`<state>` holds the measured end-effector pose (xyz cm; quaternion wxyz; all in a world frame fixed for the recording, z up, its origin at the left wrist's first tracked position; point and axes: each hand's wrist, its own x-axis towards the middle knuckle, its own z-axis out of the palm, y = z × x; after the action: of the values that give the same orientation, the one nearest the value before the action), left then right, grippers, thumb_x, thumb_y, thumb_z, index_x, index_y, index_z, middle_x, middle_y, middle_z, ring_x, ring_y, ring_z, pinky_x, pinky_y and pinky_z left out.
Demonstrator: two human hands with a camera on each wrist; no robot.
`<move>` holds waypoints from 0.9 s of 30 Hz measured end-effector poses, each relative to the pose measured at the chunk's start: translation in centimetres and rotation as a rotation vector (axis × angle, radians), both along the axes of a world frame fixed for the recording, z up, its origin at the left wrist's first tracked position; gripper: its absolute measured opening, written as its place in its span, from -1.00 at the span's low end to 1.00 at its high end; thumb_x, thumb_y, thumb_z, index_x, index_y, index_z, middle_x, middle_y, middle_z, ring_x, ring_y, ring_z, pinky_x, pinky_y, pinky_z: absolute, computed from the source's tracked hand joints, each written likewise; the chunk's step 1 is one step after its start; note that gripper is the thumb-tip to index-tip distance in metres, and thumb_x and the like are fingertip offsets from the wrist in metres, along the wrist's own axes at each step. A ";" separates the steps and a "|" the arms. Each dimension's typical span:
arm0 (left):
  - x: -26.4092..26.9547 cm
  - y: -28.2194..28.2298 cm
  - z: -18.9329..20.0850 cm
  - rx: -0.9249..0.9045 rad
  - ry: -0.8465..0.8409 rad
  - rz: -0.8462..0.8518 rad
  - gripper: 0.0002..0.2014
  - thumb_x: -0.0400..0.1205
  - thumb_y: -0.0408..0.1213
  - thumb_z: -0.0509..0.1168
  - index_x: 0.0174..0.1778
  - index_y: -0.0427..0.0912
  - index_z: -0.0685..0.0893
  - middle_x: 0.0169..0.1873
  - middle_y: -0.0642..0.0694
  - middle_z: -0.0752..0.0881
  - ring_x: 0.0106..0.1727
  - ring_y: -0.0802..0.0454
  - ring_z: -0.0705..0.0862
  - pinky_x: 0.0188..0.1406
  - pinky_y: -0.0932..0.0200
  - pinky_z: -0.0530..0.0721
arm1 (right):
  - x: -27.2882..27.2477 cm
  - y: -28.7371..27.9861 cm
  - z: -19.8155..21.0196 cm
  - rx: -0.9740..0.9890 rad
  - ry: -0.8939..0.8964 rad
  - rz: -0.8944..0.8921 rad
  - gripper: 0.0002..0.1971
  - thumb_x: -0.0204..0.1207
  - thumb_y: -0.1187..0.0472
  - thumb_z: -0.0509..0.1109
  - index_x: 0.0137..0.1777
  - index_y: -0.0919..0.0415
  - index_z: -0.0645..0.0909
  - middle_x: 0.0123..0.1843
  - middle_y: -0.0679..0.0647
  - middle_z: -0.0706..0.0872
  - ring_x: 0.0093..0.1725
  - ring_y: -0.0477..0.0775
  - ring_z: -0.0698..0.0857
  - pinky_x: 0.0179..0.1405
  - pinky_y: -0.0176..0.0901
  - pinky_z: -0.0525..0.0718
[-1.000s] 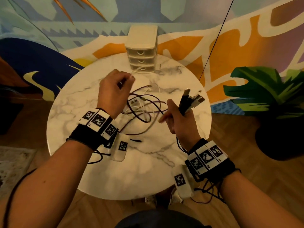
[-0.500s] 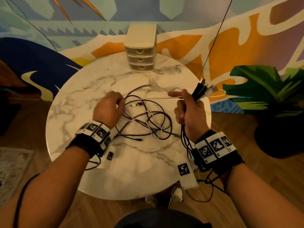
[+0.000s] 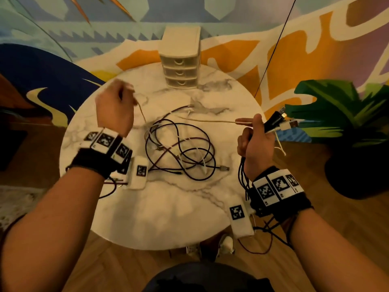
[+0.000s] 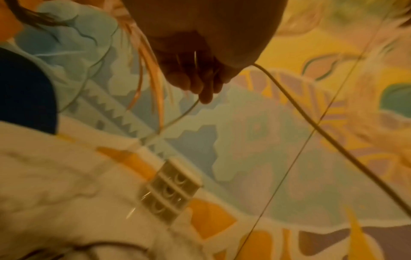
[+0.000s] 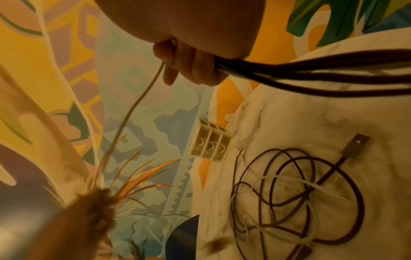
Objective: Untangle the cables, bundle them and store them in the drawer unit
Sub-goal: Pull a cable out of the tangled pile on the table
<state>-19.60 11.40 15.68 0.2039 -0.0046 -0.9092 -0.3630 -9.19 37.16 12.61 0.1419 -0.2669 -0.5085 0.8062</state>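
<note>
- Both hands are busy on one pale cable [image 3: 207, 121]: my left hand [image 3: 114, 111] is raised with its fingers curled round one end of it, and my right hand [image 3: 255, 142] pinches the other stretch between thumb and forefinger, so the cable runs between them above the worktop [image 3: 168, 218].
- Right hand is also clenched on a bunch of dark cables [image 5: 311, 73]; their plugs [image 3: 282, 121] stick out past my knuckles, and the loose lengths hang down past my wrist, off the worktop's edge.
- Left hand is blurred in the head view, but the left wrist view shows the thin cable passing under my curled fingertips [image 4: 205, 91], so I judge that a firm pinch.
- Step in hand, as I judge it: untangling. I am drawing the pale cable free of the tangled pile [image 3: 181, 152], which lies on the worktop between my two hands, dark and white strands looped over each other.
- Whether the pale cable is wholly clear of the pile I cannot tell.
- Next I would need to add it to the bunch in my right hand, then reach down between my hands for another strand, easing it out slowly so the loops do not tighten.
- Bundling and storing are not yet begun: the drawer unit [image 3: 181, 60] stands beyond both hands at the far edge, all three drawers closed.
</note>
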 end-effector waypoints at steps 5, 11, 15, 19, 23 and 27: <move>1.0 1.7 1.3 -0.009 0.062 -0.128 -0.75 0.60 -0.19 0.08 -0.05 -0.14 0.66 -0.27 -0.08 0.72 -0.29 -0.02 0.64 -0.23 0.13 0.60 | 0.0 -0.4 -0.1 -0.031 -0.034 -0.003 -0.53 0.71 0.01 0.13 -0.36 0.27 0.54 -0.73 -0.08 0.27 -0.71 -0.11 0.19 -0.68 -0.38 0.11; 2.6 -1.8 -5.5 -0.711 -0.618 -0.255 -0.79 0.66 -0.13 0.13 0.05 -0.05 0.66 0.00 -0.21 0.72 -0.01 -0.23 0.66 -0.06 -0.05 0.66 | 0.7 0.9 0.2 0.003 -0.068 -0.045 -0.49 0.71 0.01 0.13 -0.45 0.22 0.53 -0.71 -0.05 0.28 -0.69 -0.08 0.21 -0.67 -0.33 0.11; 4.0 0.4 -5.3 -0.699 -0.659 -0.391 -0.71 0.63 -0.31 0.16 0.24 -0.03 0.61 0.11 -0.14 0.59 0.08 -0.15 0.62 0.01 0.03 0.59 | 1.7 0.2 -0.7 0.129 -0.088 0.055 -0.50 0.69 0.03 0.17 -0.48 0.21 0.57 -0.73 -0.06 0.32 -0.70 -0.09 0.23 -0.67 -0.31 0.13; 4.7 8.7 -0.6 0.018 -0.631 -0.610 -0.69 0.72 -0.09 0.13 -0.12 -0.14 0.72 -0.24 -0.03 0.74 -0.31 0.14 0.63 -0.27 0.19 0.55 | 3.8 -1.7 -1.3 0.296 -0.124 0.430 -0.57 0.67 0.05 0.21 -0.45 0.13 0.55 -0.66 -0.07 0.37 -0.65 -0.09 0.27 -0.56 -0.20 0.20; 5.9 13.5 -0.4 -0.090 -1.009 -0.855 -0.72 0.69 -0.27 0.18 -0.10 -0.38 0.72 -0.17 -0.29 0.76 -0.18 -0.04 0.66 -0.04 0.00 0.70 | 5.6 -2.0 -1.9 0.418 -0.094 0.658 -0.61 0.67 0.08 0.20 -0.44 -0.06 0.53 -0.66 -0.15 0.45 -0.62 -0.21 0.33 -0.49 -0.28 0.29; 6.8 14.3 -2.1 0.035 -1.079 -0.997 -0.80 0.54 -0.47 0.19 -0.04 -0.31 0.70 -0.08 -0.30 0.74 -0.03 -0.13 0.68 0.06 -0.02 0.65 | 7.0 -0.8 -2.4 0.486 -0.141 0.694 -0.67 0.69 0.19 0.17 -0.35 -0.05 0.44 -0.64 -0.33 0.54 -0.60 -0.34 0.47 -0.51 -0.53 0.37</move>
<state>-12.75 25.70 13.55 -0.4612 -0.2349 -0.7672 -0.3788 -2.15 36.39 10.22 -0.1141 -0.0932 -0.7520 0.6425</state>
